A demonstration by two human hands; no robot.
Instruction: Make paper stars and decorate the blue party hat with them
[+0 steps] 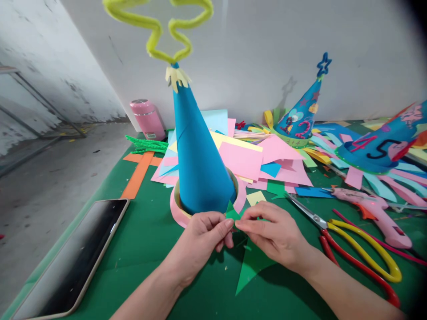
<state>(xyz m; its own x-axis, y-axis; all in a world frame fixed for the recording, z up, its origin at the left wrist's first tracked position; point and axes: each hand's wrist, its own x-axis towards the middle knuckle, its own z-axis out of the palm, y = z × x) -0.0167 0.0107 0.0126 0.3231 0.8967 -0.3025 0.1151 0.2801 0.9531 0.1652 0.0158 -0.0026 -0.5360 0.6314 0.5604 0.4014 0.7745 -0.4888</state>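
Between my two hands is a small pointed piece of green paper [231, 210]. The thumb and fingers of my left hand [205, 229] pinch its left side. My right hand [276, 231] pinches the right side, fingertips almost touching the left ones. Below my right hand a larger green paper scrap [251, 266] lies on the table, partly hidden by the hand. Just beyond stands a blue paper cone hat [200, 160] with a cream fringe [176, 78] and a bent yellow pipe cleaner [153, 42] on top. A pink ring [179, 215] surrounds its base.
Scissors [322, 222] and a pink glue gun [370, 202] lie at right. Two decorated cone hats [298, 113] [383, 142] stand behind them. Paper sheets [242, 160] are piled at the back beside a pink bottle [148, 120]. A phone [76, 253] lies at left.
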